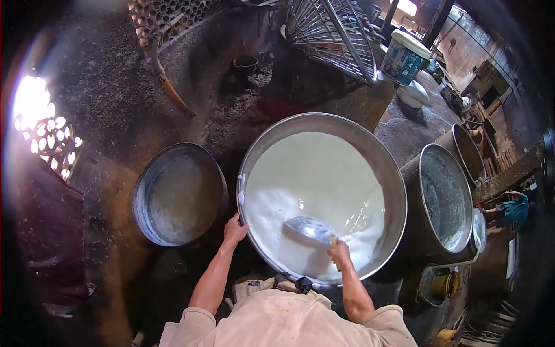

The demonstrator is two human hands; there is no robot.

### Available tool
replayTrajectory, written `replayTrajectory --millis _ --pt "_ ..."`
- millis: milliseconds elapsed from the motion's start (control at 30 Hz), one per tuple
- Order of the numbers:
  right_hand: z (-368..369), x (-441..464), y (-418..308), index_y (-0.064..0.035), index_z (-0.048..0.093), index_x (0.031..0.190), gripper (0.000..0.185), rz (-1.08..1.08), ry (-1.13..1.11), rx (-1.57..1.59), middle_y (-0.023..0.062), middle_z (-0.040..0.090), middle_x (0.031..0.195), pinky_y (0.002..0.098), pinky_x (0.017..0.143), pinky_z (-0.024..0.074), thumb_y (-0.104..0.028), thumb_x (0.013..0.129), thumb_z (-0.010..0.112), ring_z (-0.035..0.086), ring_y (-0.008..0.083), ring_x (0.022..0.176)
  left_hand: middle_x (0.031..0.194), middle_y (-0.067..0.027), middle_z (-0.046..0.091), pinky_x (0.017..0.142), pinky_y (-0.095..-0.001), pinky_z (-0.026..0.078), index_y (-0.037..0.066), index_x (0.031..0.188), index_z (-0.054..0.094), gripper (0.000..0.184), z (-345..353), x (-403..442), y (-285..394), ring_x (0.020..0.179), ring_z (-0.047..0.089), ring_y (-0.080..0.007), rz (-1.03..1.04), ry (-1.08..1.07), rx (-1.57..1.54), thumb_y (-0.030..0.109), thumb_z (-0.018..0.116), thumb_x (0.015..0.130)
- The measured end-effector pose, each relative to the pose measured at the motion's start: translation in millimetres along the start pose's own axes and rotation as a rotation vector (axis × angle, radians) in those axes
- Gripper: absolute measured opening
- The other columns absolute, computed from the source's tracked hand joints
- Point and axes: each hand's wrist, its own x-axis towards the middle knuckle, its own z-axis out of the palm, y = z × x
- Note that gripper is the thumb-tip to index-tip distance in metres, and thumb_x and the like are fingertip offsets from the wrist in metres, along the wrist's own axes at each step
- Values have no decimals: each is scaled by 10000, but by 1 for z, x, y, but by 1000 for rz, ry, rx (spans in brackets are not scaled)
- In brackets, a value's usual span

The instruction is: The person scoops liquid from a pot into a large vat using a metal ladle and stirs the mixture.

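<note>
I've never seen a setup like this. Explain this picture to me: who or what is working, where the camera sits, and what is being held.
There is no machine here, just a person's two bare hands. The single picture comes from a camera worn on the head, looking forward and down, so the beige shirt at the bottom is the wearer's own.

The right hand grips a broad, grey metal scoop at the surface of a milky white liquid, foamy on the near side. That liquid sits in a large, round, silvery metal vat. The left hand rests at the vat's left rim.

Left of it stands a smaller, round, grey metal basin; to the right, a deep, grey metal pot.
</note>
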Motion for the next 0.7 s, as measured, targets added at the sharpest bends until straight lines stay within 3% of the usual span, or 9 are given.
replayTrajectory --millis 133,300,433,567,633,700 --pt "31 -35 -23 29 597 916 298 30 -51 -6 120 614 621 342 429 518 -101 650 637 600 205 483 792 -135 648 696 -411 487 30 964 590 362 -10 -2 6 778 634 -311 22 -45 -68 188 713 662" --pt "37 -77 -70 38 579 904 275 59 -123 71 125 606 624 353 444 527 -78 666 650 604 209 491 872 -159 664 735 -423 492 39 991 572 381 2 10 -13 840 636 -347 55 -66 -159 186 721 672" --pt "-7 -97 -136 64 564 951 326 111 -156 38 131 622 679 322 433 514 -77 675 667 603 184 507 902 -174 653 764 -451 475 40 940 537 349 -2 8 -9 902 624 -360 30 -83 -160 187 716 679" --pt "-64 -83 -210 46 576 1030 391 -27 -162 -100 132 627 700 291 434 500 -79 676 686 595 148 518 930 -186 648 785 -458 470 34 980 530 404 18 20 -34 927 614 -368 137 -54 -136 202 733 675" --pt "-71 -54 -240 14 581 972 338 -149 -71 -208 122 601 629 330 435 487 -66 655 665 586 168 516 934 -188 648 791 -458 470 31 1001 529 429 22 24 -41 932 612 -372 180 -34 -136 210 741 674" --pt "-48 -12 -254 28 571 989 326 -444 224 -251 157 623 670 349 486 512 -54 678 622 611 230 538 937 -189 650 803 -453 472 25 1040 531 462 15 22 -33 939 609 -382 116 -101 -131 216 749 681"
